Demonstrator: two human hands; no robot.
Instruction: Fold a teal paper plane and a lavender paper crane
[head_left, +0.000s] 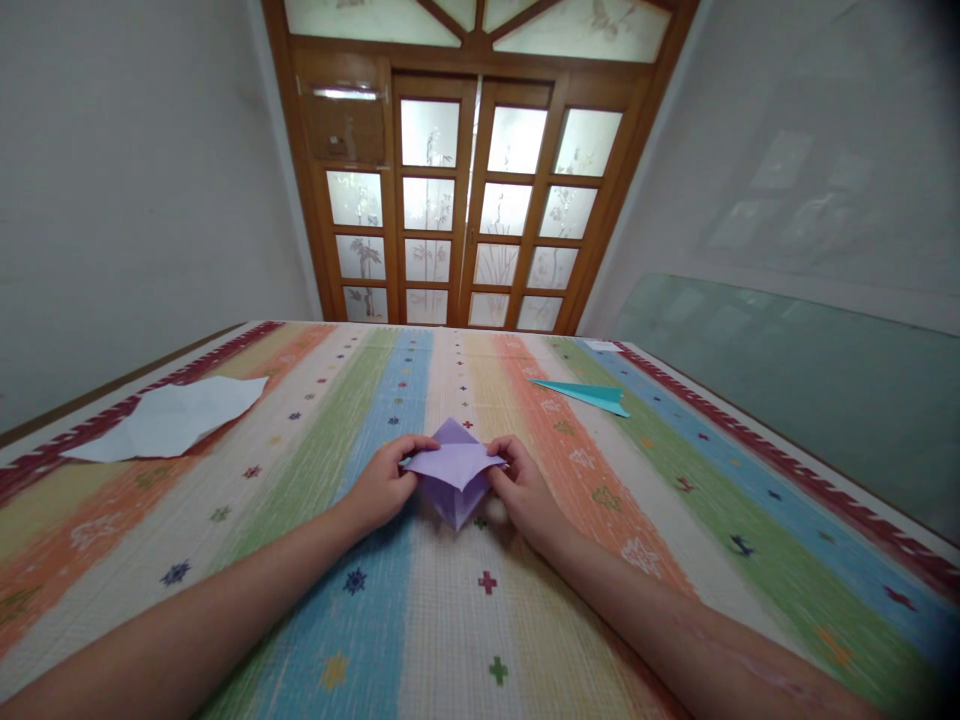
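A folded piece of purple origami paper (457, 468) is held just over the striped tablecloth (450, 620), in the middle of the head view. It has a diamond outline, with a flap lying across its centre and points at top and bottom. My left hand (386, 482) pinches its left corner between thumb and fingers. At the right corner, my right hand (527, 490) grips in the same way. The undersides of the paper and some fingertips are hidden.
A teal paper plane (585, 394) lies beyond my right hand. Off to the left rests a white sheet of paper (176, 418) with an uneven outline. A small white paper (602, 346) sits near the far right edge. Wooden glazed doors (466, 200) stand behind the table.
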